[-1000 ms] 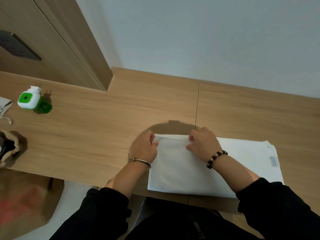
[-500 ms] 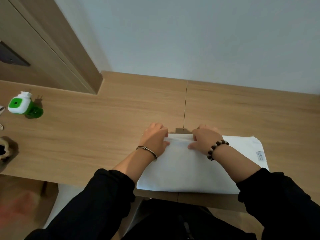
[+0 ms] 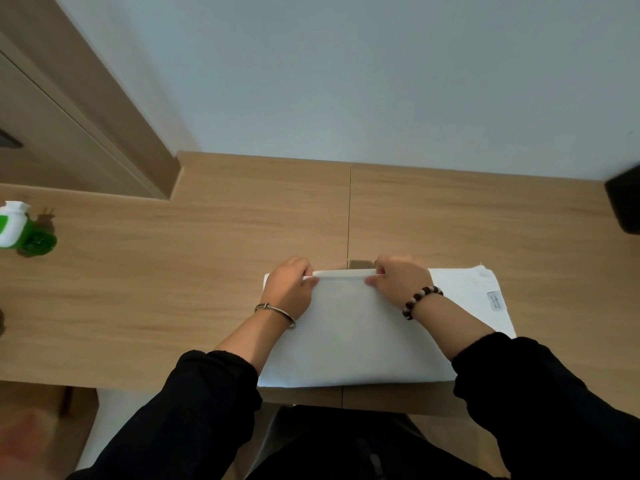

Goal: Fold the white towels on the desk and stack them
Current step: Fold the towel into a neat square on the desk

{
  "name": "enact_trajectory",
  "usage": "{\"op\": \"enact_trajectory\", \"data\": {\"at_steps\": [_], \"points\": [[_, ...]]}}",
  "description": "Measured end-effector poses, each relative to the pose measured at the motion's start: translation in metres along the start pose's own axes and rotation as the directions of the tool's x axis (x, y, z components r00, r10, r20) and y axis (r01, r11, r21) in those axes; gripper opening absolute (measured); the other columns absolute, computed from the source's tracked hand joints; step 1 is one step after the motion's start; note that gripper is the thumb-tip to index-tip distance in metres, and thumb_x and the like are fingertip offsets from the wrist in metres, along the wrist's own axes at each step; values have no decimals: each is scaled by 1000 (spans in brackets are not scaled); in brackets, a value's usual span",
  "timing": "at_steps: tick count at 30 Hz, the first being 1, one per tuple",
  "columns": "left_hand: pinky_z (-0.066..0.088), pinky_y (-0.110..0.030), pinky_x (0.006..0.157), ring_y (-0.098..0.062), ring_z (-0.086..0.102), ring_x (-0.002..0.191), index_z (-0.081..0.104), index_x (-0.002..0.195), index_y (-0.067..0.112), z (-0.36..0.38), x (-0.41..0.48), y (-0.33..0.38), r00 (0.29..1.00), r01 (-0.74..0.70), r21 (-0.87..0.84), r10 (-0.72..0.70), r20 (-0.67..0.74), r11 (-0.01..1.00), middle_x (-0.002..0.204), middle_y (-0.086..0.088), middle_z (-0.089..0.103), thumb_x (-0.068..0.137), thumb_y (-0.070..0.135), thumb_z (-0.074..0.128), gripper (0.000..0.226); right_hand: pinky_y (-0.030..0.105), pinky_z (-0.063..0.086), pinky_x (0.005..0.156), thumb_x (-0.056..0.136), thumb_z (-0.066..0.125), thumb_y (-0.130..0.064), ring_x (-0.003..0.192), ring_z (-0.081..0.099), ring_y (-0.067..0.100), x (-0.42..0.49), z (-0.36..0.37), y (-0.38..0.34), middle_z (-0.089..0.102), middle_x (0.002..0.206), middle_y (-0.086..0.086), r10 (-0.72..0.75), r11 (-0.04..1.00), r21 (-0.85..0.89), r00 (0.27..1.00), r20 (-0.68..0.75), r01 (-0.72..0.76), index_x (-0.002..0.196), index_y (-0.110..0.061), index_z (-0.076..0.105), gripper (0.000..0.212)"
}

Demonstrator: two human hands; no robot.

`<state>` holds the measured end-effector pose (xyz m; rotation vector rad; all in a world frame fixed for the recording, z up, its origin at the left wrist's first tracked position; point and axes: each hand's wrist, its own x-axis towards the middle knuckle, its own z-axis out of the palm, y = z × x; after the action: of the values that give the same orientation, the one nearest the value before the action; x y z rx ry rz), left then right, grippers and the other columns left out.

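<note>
Compared with half a second earlier, the far hem of the white towel (image 3: 353,334) no longer lies flat: it stands raised as a narrow strip between the two hands, and the view has swung right, so that a dark object (image 3: 625,202) now shows at the right edge of the surface (image 3: 173,289) and the green-and-white bottle (image 3: 20,230) sits cropped at the left edge. The left hand (image 3: 291,289), with a metal bangle (image 3: 277,311) at the wrist, grasps the left end of the raised hem, its fingers (image 3: 301,266) curled over the far side and the thumb pressed on the near side. The right hand (image 3: 403,280), with a bead bracelet (image 3: 420,299) at the wrist, pinches the right end of the hem in the same way. Both forearms reach forward over the cloth in black sleeves. The towel lies at the near edge of the surface, across the seam between its two boards, its near hem along that edge. A lower layer extends toward the right and bears a small label (image 3: 494,300); whether this layer is a separate towel cannot be told. What the bottle holds cannot be told.
</note>
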<state>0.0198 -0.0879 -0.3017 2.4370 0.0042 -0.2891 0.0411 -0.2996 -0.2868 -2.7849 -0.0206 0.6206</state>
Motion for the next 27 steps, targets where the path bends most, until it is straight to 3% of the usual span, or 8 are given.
{"op": "enact_trajectory", "data": {"at_steps": [3,6,8,13,17,23,27], "points": [[20,-29,60,-31,51,80,51,70,9,-1,-4,2,993,-108,105,113,-45,989,83,-11,56,80,1,64,18,26,32,66,88,58,-44,81,46,20,1,-2,-1,51,84,-1,24,999,-28,1000,10,-24,82,-17,49,29],[32,-32,54,-34,54,67,55,65,0,-1,-13,3,949,-272,264,304,-88,925,73,-16,57,65,-7,75,21,27,30,61,87,59,-43,78,47,20,-2,-5,6,51,80,-1,6,1000,3,1000,23,-6,79,-17,48,30],[38,-36,49,-34,53,61,54,64,1,0,-16,4,931,-304,316,350,-101,899,69,-16,56,62,-6,78,25,28,30,60,88,59,-37,78,48,21,-5,-7,13,53,80,0,-17,998,54,998,55,14,77,-17,48,26],[39,-40,56,-36,54,70,58,73,1,5,-13,1,950,-261,333,302,-77,906,79,-17,57,73,2,73,15,29,34,61,87,60,-32,81,54,25,-4,-24,45,60,83,4,45,999,-2,990,133,-45,76,-18,52,19],[37,-38,67,-32,51,90,62,89,6,6,-7,-4,970,-206,352,237,-47,913,96,-12,57,85,15,62,10,27,30,52,86,65,-37,72,55,25,-15,-36,87,61,72,5,232,972,28,972,24,-233,65,-19,53,29],[36,-36,68,-31,51,93,64,92,8,9,-3,-3,981,-155,361,186,-53,920,97,-10,57,85,15,63,10,29,38,64,92,59,-24,80,59,29,-26,-35,115,68,91,17,360,931,70,933,-24,-358,87,-12,66,15],[39,-37,68,-31,51,91,63,86,7,9,-3,-3,985,-123,308,154,-78,943,93,-9,57,83,11,65,5,27,41,66,88,63,-14,73,54,25,-21,-43,119,68,90,17,379,919,132,924,-43,-371,74,-14,64,14]]}}
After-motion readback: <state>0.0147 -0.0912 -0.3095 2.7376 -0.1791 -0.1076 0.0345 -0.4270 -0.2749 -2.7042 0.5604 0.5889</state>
